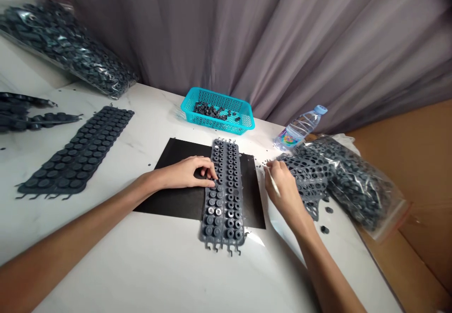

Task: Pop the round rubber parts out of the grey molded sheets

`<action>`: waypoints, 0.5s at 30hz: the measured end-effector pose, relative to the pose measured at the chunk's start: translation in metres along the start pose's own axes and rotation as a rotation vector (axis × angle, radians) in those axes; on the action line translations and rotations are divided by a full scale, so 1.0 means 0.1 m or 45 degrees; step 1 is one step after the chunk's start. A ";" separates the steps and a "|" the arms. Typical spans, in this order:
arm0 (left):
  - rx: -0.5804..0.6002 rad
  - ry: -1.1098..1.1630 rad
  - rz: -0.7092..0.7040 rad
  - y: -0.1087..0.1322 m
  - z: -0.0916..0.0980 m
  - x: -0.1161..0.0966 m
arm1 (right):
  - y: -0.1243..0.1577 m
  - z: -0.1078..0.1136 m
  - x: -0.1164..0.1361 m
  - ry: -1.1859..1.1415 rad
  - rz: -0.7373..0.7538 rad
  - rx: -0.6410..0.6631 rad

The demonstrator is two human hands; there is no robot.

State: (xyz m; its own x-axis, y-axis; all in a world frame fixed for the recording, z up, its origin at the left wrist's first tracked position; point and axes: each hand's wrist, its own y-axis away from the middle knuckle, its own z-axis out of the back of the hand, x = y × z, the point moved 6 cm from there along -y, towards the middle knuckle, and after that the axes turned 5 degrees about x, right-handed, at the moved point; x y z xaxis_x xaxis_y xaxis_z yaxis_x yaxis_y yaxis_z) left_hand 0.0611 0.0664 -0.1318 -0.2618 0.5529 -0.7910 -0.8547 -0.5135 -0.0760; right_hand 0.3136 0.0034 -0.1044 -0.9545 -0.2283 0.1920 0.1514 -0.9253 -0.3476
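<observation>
A long dark grey moulded rubber sheet (226, 195) with rows of round studs lies lengthwise across a black mat (176, 181). At its left edge is my left hand (197, 172), fingers curled and thumb and fingertips close together against the studs. Whatever is between those fingertips is too small and dark to make out. Two studs near the sheet's lower left look silvery. My right hand (282, 186) is closed around a thin, pale, pointed stick (272, 181), right of the mat. Beside that hand lies a perforated dark sheet (310, 176) with many round holes.
A turquoise basket (219, 127) holds small dark pieces. Behind the right hand stands a tilted water bottle (300, 127). Bags of dark pieces lie at right (367, 186) and back left (70, 44). Another studded sheet (81, 150) is at left; loose bits dot the table.
</observation>
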 end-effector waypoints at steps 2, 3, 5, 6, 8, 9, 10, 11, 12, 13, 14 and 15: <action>-0.019 -0.042 0.007 0.01 0.00 -0.02 | 0.03 0.01 -0.16 0.073 0.006 0.039; -0.027 -0.073 0.009 0.01 0.01 -0.03 | 0.04 0.01 -0.20 0.081 0.017 0.049; -0.033 -0.148 0.018 0.02 0.01 -0.07 | 0.03 0.00 -0.17 0.019 0.055 0.072; -0.034 -0.183 0.025 0.03 0.01 -0.09 | 0.01 0.00 -0.13 -0.042 0.069 0.085; -0.034 -0.244 0.047 0.04 0.01 -0.13 | -0.03 -0.02 -0.02 -0.178 0.064 0.126; -0.034 -0.267 0.062 0.05 0.01 -0.14 | -0.06 -0.02 0.04 -0.236 0.043 0.148; -0.037 -0.282 0.074 0.05 0.00 -0.15 | -0.09 -0.03 0.09 -0.281 0.014 0.166; -0.042 -0.290 0.083 0.05 0.00 -0.15 | -0.11 -0.02 0.14 -0.318 -0.014 0.176; -0.053 -0.291 0.089 0.05 -0.01 -0.15 | -0.12 -0.02 0.20 -0.352 -0.031 0.190; -0.071 -0.288 0.093 0.05 -0.02 -0.14 | -0.13 -0.01 0.26 -0.388 -0.039 0.196; -0.091 -0.283 0.097 0.05 -0.02 -0.13 | -0.14 0.01 0.32 -0.428 -0.035 0.198; -0.112 -0.281 0.102 0.05 -0.03 -0.12 | -0.14 0.02 0.39 -0.476 -0.023 0.211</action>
State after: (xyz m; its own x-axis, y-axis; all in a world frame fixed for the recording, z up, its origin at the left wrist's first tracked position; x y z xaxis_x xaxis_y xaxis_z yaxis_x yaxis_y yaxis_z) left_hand 0.0614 0.0560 -0.1246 -0.4271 0.6333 -0.6454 -0.7875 -0.6113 -0.0787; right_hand 0.2749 0.0071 -0.0898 -0.8026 -0.2775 0.5280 0.2038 -0.9595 -0.1944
